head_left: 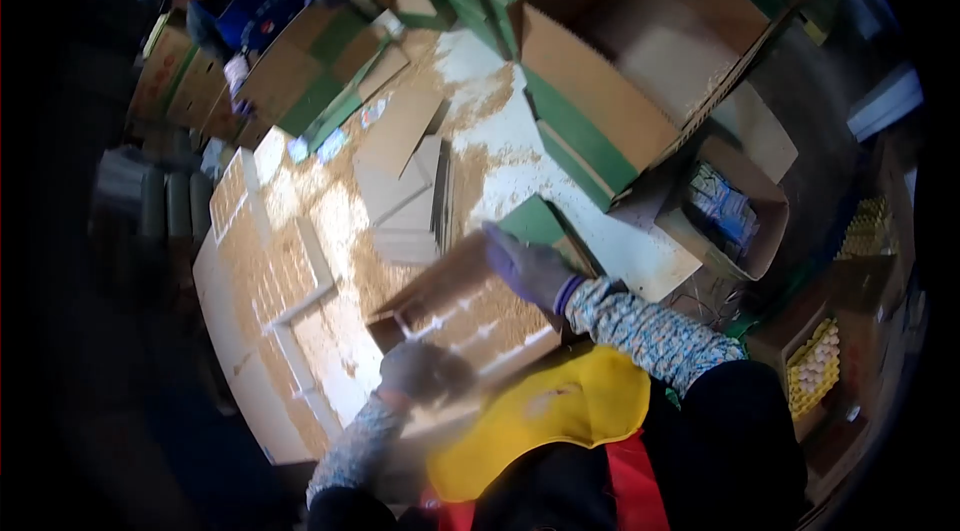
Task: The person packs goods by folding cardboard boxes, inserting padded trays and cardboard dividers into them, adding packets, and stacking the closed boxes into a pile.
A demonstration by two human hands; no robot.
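An open cardboard box (470, 276) with a green flap (535, 221) stands before me at the table's near side. Inside it, brown grainy filling (505, 316) lies around white dividers. My right hand (535, 271), in a grey and purple glove, grips the upper right side of this box. My left hand (425, 376), gloved in grey, is over the box's near left corner; motion smears its fingers.
Brown grains cover parts of the white table (490, 61). Flat cardboard sheets (400, 196) lie beyond the box, with white divider strips (300, 351) to the left. A large open carton (600, 81) stands right, near egg trays (815, 368). Another person (250, 6) handles a carton.
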